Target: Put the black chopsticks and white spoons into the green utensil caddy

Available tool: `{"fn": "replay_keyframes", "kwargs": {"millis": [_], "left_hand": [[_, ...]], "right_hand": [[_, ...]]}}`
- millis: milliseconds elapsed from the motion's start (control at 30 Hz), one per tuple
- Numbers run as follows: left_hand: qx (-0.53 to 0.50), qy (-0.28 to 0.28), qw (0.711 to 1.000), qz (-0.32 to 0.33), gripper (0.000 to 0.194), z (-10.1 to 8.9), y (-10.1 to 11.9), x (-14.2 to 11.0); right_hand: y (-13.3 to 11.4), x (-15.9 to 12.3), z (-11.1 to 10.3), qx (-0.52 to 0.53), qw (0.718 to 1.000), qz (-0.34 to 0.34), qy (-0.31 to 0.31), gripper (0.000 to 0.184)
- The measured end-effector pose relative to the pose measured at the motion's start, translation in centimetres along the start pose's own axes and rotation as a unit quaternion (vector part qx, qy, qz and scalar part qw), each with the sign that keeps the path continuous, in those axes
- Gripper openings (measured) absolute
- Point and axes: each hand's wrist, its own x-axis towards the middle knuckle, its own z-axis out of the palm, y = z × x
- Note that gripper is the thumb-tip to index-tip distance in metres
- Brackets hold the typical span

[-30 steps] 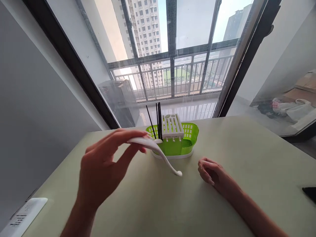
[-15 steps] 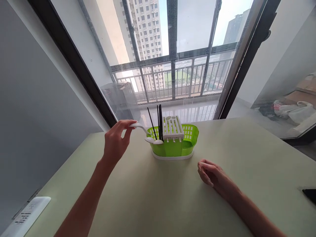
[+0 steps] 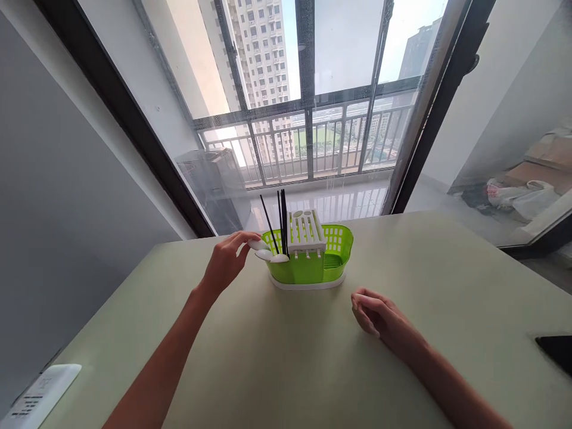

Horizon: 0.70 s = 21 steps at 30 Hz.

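My left hand [image 3: 229,257] pinches the bowl of a white spoon [image 3: 258,244] at the left rim of a green utensil basket [image 3: 308,271]. The spoon's handle is hidden inside the basket. Two more white spoons, one a left spoon [image 3: 263,255] and one a right spoon [image 3: 279,258], rest bowl-up at the front left rim. Just behind them, several black chopsticks [image 3: 284,223] stand upright, one leaning left. A white slotted rack [image 3: 306,232] tops the basket's middle. My right hand [image 3: 386,319] lies on the table to the basket's right, fingers loosely curled together, with nothing visible in them.
The pale table [image 3: 277,357] spans the foreground. A white device or strip with printed labels [image 3: 44,390] lies at its left edge, and a dark object [image 3: 556,351] at its right edge. Behind the table stands a glass window [image 3: 344,137] with dark frames.
My left hand has moved right and slightly down, lowering the spoon into the basket so its handle no longer shows. My right hand keeps its pose; the view has shifted a little.
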Motion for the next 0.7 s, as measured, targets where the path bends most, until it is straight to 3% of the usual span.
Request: {"fn": "replay_keyframes", "kwargs": {"millis": [233, 333, 433, 500, 600, 700], "left_hand": [[0.010, 0.015, 0.999, -0.027, 0.022, -0.1, 0.0, -1.1], [0.022, 0.058, 0.992, -0.111, 0.028, -0.1, -0.6, -2.8], [-0.005, 0.068, 0.976, -0.207, 0.030, 0.5, -2.0, -5.7], [-0.037, 0.051, 0.958, -0.279, 0.032, 1.0, -3.2, -8.0], [-0.117, 0.041, 0.920, -0.373, 0.039, 1.4, -5.1, -11.1], [-0.204, 0.069, 0.892, -0.398, 0.043, 1.4, -6.2, -12.8]], "right_hand": [[0.1, 0.2, -0.2, -0.004, 1.000, 0.004, 0.002, 0.035], [0.3, 0.0, -0.3, -0.026, 1.000, 0.001, 0.004, 0.035], [0.4, -0.3, -0.2, -0.128, 0.990, -0.035, 0.036, 0.034], [0.6, -0.5, -0.1, -0.235, 0.966, -0.089, 0.068, 0.029], [1.0, -0.5, 0.1, -0.365, 0.898, -0.207, 0.133, 0.019], [1.4, -0.1, 0.2, -0.433, 0.832, -0.288, 0.194, 0.030]]}}
